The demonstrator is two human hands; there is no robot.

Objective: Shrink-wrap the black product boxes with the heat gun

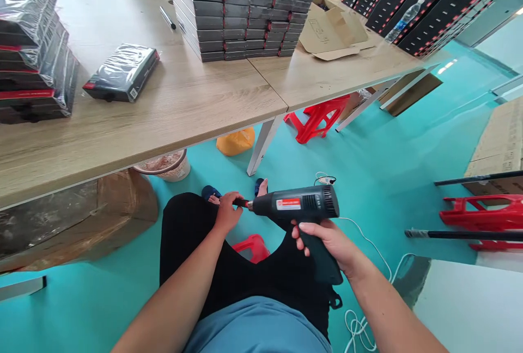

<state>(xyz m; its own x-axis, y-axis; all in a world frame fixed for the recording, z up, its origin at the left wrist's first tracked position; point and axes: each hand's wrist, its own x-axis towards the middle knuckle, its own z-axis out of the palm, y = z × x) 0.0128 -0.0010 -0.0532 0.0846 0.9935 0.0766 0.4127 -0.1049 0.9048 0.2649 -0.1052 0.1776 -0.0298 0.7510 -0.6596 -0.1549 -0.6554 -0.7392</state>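
A black heat gun with a red-and-white label lies level above my lap, its metal nozzle pointing left. My right hand is wrapped round its handle, which slants down to the right. At the nozzle end, my left hand is closed, fingers pinched around a small dark piece that I cannot make out. That piece meets or nearly touches the nozzle tip; whether they are joined is unclear. On the table ahead, apart from both hands, rests a shrink-wrapped black box.
Wooden tables run across the front. They bear a tall stack of dark boxes, wrapped boxes at left and an open carton. Below are a waste basket and red stool. A white cable trails right.
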